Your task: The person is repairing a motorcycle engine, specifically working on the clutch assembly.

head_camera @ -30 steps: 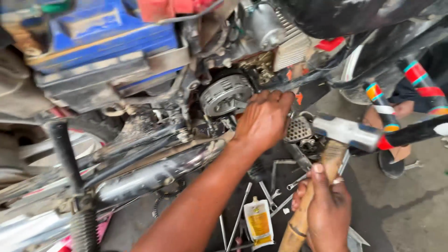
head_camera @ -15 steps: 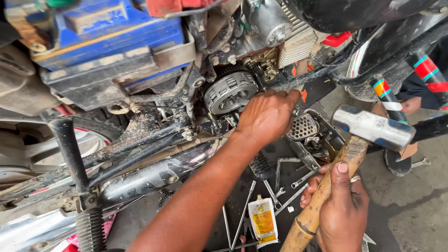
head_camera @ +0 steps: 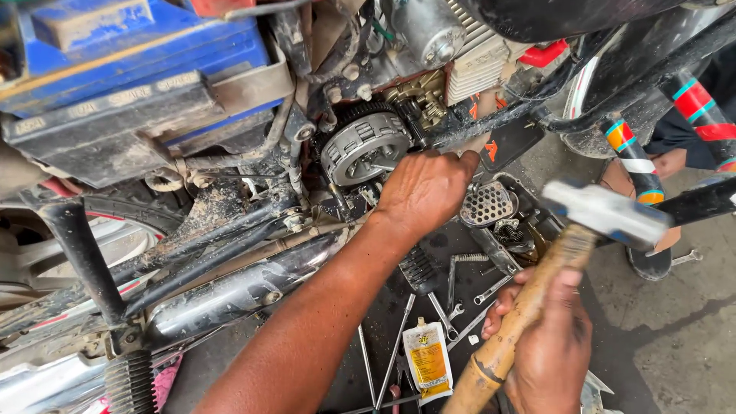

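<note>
Hammer (head_camera: 606, 213), steel head, wooden handle, lower right: right hand (head_camera: 548, 353) clenched round it. Left hand (head_camera: 426, 192) pinching a metal rod beside ribbed clutch (head_camera: 364, 147), centre.

Our left hand (head_camera: 425, 192) presses a tool against the clutch (head_camera: 364, 147); our right hand (head_camera: 548, 353) grips the wooden handle of a raised hammer (head_camera: 606, 215), blurred.

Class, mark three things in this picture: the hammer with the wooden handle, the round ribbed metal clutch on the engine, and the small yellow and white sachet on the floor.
Hammer (head_camera: 606, 215): head view, on its blurred metal head.
Clutch (head_camera: 362, 147): head view, on its ribbed face.
Sachet (head_camera: 428, 360): head view, on its yellow label.
</note>
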